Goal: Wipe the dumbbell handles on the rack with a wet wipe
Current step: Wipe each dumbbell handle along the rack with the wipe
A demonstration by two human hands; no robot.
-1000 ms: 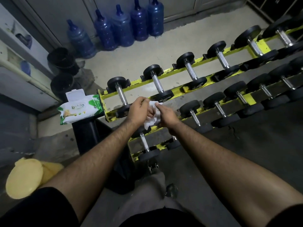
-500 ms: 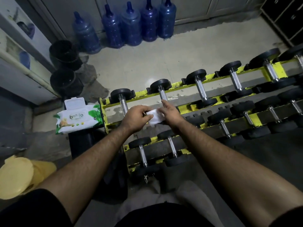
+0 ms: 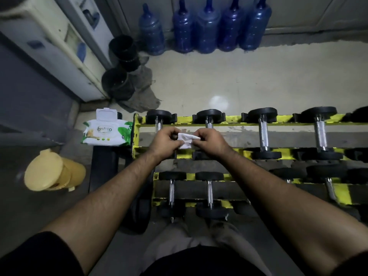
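Where blue water jugs line the wall, pale concrete floor, yellow rack

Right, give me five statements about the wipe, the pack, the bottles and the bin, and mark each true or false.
1. Both hands hold the wet wipe: the left hand and the right hand each pinch an end. True.
2. The wipe pack lies with its flip lid closed. False: the lid stands open.
3. The pack sits at the left end of the yellow rack. True.
4. The blue water bottles lie on the rack's lower tier. False: they stand on the floor by the far wall.
5. The yellow bin stands right of the rack. False: it is on the left.
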